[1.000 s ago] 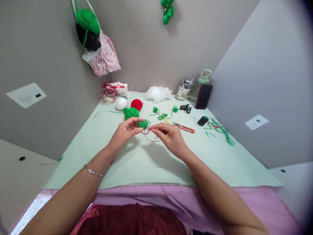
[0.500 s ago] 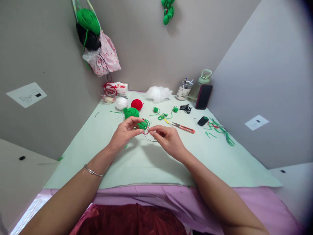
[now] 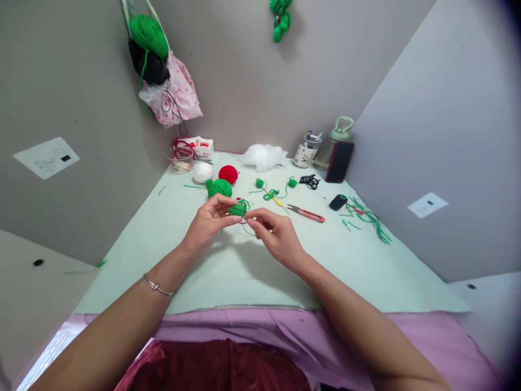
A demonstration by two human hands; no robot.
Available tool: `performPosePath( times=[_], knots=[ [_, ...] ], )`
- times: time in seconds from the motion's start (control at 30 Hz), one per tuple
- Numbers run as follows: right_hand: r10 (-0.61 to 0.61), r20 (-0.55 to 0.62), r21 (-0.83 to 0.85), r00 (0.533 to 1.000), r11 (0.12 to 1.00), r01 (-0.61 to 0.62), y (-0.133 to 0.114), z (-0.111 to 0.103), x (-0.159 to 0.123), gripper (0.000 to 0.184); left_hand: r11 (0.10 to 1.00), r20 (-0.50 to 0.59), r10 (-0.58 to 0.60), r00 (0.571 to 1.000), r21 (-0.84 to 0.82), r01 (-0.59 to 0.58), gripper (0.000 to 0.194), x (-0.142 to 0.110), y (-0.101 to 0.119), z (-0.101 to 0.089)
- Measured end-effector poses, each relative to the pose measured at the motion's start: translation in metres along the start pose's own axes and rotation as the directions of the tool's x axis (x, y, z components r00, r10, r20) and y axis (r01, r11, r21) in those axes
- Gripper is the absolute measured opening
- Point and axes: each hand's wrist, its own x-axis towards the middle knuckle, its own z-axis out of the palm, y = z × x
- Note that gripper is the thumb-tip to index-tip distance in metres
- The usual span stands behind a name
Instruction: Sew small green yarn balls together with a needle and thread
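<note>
My left hand (image 3: 209,220) is closed around a small green yarn piece (image 3: 237,209), held between thumb and fingers above the table. A bit of red shows at its top. Close beside it, my right hand (image 3: 277,234) pinches at the piece's right edge, thumb against fingertips. What lies in that pinch is too small to make out. A thin dark thread (image 3: 248,232) and some red strand hang just below, between the hands. Behind my left hand rests a green yarn ball (image 3: 220,188).
Behind lie a red yarn ball (image 3: 228,174), a white yarn ball (image 3: 203,172) and white stuffing (image 3: 264,156). To the right are orange thread snips (image 3: 306,213), a yellow-handled crochet hook (image 3: 277,201), black scissors (image 3: 310,181), yarn scraps (image 3: 368,217) and a leaning phone (image 3: 340,162).
My right fingertips have come slightly closer to the green yarn piece. Less of the red strand and dark thread shows between my hands. My left hand keeps its hold.
</note>
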Motion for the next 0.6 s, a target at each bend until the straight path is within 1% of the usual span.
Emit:
performPosePath(
  times=[0.13, 0.23, 0.4, 0.5, 0.6],
  knots=[
    [-0.020, -0.007, 0.082, 1.000, 0.996, 0.021, 0.003, 0.004, 0.000, 0.017, 0.998, 0.018, -0.033, 0.999, -0.055, 0.034, 0.033, -0.001, -0.001, 0.001],
    [-0.005, -0.022, 0.135, 1.000, 0.991, 0.008, 0.004, 0.009, -0.001, 0.015, 0.997, 0.004, -0.052, 0.999, -0.054, 0.052, 0.032, -0.003, 0.001, 0.003],
    [0.102, -0.025, 0.228, 0.995, 0.969, -0.093, 0.002, 0.010, 0.002, 0.022, 0.999, -0.005, -0.036, 0.999, 0.013, 0.036, 0.032, -0.006, 0.003, 0.006],
    [0.181, 0.055, 0.348, 0.982, 0.918, -0.189, 0.000, 0.006, 0.007, 0.029, 0.997, -0.012, -0.002, 1.000, 0.075, 0.003, 0.031, -0.006, 0.002, 0.009],
    [0.217, 0.156, 0.434, 0.964, 0.862, -0.264, 0.001, 0.001, 0.010, 0.032, 0.993, 0.003, 0.018, 1.000, 0.116, -0.018, 0.032, -0.006, -0.002, 0.010]
  ],
)
